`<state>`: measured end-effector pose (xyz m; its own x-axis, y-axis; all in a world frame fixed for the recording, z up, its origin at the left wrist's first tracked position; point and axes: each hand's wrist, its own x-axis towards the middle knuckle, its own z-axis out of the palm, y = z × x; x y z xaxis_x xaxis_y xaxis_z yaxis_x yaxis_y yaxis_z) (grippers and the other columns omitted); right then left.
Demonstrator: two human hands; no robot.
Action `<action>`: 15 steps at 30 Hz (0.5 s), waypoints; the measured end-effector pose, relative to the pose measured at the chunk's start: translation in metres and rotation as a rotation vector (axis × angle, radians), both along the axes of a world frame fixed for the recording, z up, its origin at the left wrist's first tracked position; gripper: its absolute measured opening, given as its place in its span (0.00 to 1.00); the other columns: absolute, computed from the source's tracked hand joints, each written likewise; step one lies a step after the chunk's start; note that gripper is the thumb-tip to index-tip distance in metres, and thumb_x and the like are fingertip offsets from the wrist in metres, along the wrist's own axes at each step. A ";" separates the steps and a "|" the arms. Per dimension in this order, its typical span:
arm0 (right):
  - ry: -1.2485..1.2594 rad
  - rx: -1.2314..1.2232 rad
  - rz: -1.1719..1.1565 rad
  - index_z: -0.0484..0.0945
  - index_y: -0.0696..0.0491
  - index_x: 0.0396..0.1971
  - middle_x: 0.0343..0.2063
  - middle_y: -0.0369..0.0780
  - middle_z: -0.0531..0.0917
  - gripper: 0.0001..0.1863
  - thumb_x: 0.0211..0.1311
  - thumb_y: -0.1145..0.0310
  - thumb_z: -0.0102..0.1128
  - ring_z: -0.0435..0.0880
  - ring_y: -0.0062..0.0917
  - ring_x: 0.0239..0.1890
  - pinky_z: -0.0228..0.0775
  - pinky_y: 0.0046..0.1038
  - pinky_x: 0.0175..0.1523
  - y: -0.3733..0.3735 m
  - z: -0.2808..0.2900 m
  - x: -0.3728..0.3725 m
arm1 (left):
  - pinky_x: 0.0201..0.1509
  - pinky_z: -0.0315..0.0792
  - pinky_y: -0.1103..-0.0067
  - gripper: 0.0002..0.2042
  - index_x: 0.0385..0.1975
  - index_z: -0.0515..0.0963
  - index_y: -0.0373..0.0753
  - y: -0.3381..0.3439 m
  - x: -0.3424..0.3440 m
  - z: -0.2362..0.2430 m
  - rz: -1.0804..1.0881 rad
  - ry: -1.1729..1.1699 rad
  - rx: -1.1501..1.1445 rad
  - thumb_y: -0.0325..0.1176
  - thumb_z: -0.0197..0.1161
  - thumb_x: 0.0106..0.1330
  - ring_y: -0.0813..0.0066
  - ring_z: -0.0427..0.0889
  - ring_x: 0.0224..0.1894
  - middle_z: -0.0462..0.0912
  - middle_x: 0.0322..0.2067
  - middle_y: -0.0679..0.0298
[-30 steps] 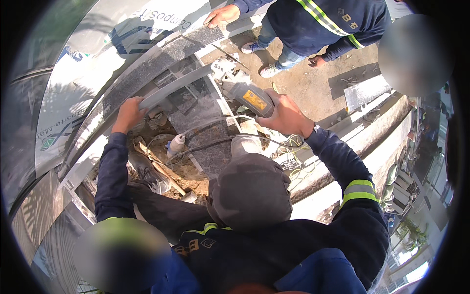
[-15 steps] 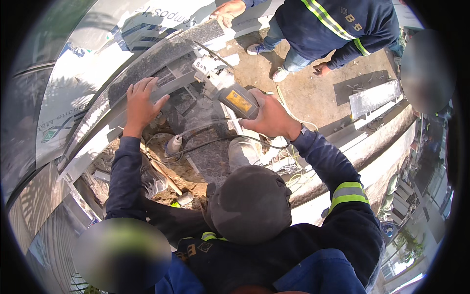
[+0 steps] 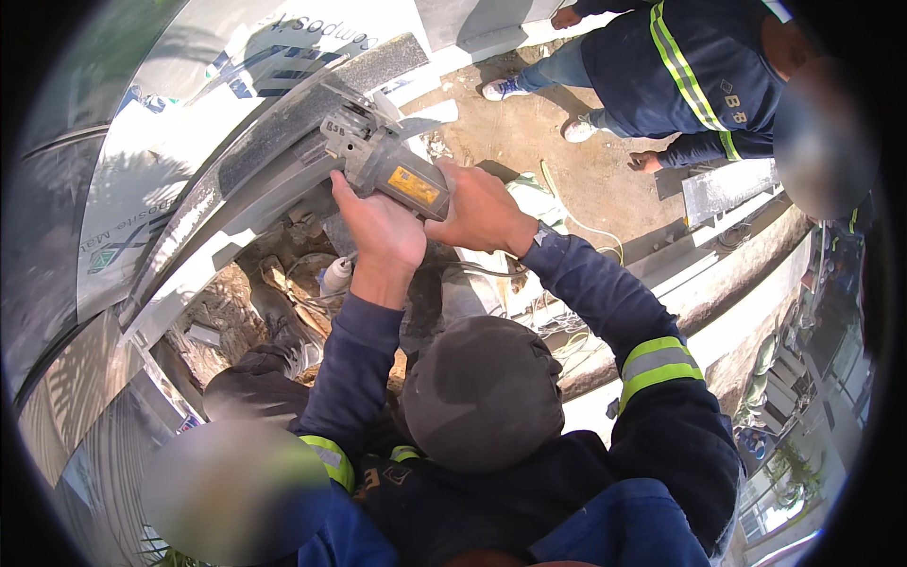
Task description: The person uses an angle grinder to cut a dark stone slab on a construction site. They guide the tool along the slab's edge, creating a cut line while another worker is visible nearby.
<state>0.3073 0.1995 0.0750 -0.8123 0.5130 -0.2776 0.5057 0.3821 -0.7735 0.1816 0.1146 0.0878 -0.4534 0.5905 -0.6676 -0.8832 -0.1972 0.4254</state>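
Steadying the angle grinder (image 3: 402, 178) at eleven o'clock, apparently, the right hand (image 3: 484, 213) is gripping its rear, fingers wrapped, the left hand (image 3: 383, 231) is supporting it, finger spread unclear, the next move likely requiring balanced control.

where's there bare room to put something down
Sandy ground lies bare between the right hand and the standing person's white shoes, with another patch between those shoes. Crowded: around the grinder, left hand against it, and by the grey sneaker.
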 end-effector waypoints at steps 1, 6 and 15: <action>-0.014 0.014 0.007 0.74 0.64 0.52 0.33 0.58 0.86 0.35 0.46 0.58 0.73 0.86 0.54 0.41 0.79 0.47 0.49 -0.001 0.000 0.002 | 0.79 0.55 0.58 0.32 0.72 0.65 0.44 0.001 0.000 0.002 0.013 -0.029 -0.005 0.61 0.36 0.79 0.57 0.66 0.71 0.70 0.69 0.59; -0.022 0.008 0.009 0.74 0.63 0.53 0.34 0.57 0.86 0.36 0.46 0.58 0.73 0.87 0.54 0.41 0.79 0.47 0.49 -0.004 -0.020 0.006 | 0.74 0.62 0.57 0.29 0.67 0.71 0.43 0.015 -0.001 -0.018 0.130 0.027 -0.095 0.55 0.36 0.78 0.58 0.74 0.66 0.76 0.64 0.60; -0.094 -0.037 -0.073 0.75 0.66 0.56 0.41 0.58 0.86 0.44 0.44 0.52 0.80 0.87 0.52 0.46 0.78 0.42 0.52 0.012 -0.015 0.025 | 0.65 0.69 0.64 0.24 0.56 0.78 0.46 0.050 0.025 -0.013 0.219 -0.002 -0.172 0.54 0.45 0.74 0.67 0.79 0.54 0.82 0.52 0.68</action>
